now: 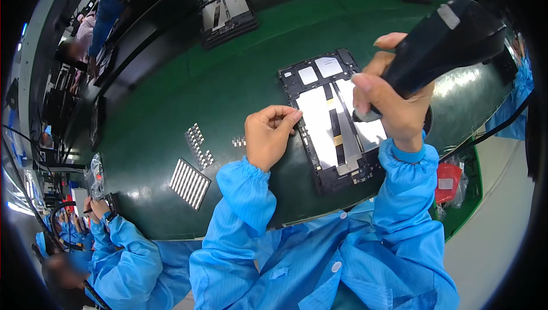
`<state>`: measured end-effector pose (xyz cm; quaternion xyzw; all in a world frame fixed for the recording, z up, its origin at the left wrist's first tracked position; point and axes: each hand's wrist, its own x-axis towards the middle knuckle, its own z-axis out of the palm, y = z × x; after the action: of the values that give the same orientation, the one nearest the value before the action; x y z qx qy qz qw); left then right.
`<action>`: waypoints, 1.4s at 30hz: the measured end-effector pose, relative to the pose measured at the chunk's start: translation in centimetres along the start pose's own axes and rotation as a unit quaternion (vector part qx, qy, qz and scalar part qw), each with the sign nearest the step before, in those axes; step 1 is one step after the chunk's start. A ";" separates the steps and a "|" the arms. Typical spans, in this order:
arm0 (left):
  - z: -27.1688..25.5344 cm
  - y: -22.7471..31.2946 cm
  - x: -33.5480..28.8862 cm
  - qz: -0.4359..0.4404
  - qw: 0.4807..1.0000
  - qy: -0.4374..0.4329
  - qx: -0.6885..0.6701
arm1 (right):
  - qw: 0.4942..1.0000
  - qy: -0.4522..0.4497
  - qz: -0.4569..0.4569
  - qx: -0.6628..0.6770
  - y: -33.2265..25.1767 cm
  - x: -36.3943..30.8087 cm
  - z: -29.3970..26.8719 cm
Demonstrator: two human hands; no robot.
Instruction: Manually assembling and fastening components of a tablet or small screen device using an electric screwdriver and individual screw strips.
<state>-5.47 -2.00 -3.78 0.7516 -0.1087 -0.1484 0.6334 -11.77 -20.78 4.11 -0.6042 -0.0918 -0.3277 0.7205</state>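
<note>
An opened tablet (315,113) lies on the green bench mat in front of me, showing its black frame, silver panels and dark ribbon strips. My left hand (271,133) is at the tablet's left edge, thumb and forefinger pinched together. Whatever those fingertips may hold is too small to make out. Over the right half of the tablet, my right hand (399,99) is wrapped around a thick black handheld tool (439,47). The tool widens toward the upper right, and its exact kind is unclear. Both my arms are in blue sleeves.
Left of my left hand lie a striped strip sheet (190,184) and a sheet of small metal parts (199,147). Another opened tablet stack (227,13) sits at the back. A black cable (491,130) runs at right, near a red bag (448,181). A co-worker (128,258) sits at left.
</note>
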 end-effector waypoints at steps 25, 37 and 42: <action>-1.6 0.1 3.1 -0.117 0.989 -0.095 -0.007 | 0.996 -0.069 0.017 -0.052 7.0 1.3 6.8; -1.6 -0.5 3.0 -0.106 0.991 -0.076 0.008 | 0.986 -0.101 -0.073 -0.108 7.7 0.7 7.0; -4.0 0.1 3.4 -0.017 0.997 -0.069 0.007 | 0.990 -0.120 -0.006 -0.074 7.5 0.4 7.2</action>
<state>-0.90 0.48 -3.40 0.7454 -0.1406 -0.2100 0.6168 -5.18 -13.85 0.03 -0.6903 -0.1571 -0.2627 0.6555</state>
